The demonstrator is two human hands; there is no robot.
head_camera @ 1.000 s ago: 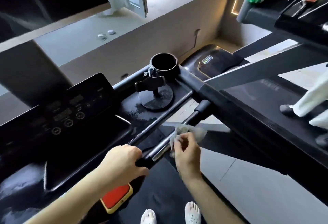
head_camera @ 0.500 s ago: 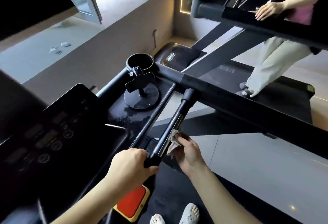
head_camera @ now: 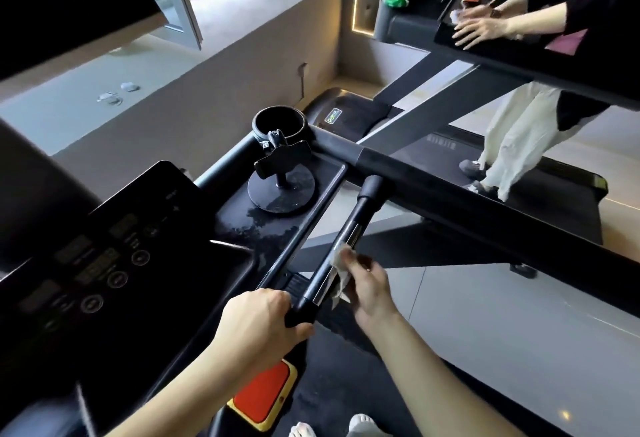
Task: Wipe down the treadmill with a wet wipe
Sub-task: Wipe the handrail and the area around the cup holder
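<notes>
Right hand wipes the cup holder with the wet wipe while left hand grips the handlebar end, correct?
No: the head view shows the right hand holding the wet wipe on the handlebar, not the cup holder; the left hand does grip its end.

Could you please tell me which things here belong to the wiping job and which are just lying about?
Job: wet wipe; handlebar; right hand holding the wipe; left hand gripping the bar's end.
Lying about: phone stand; cup holder; small bits on the window ledge.
</notes>
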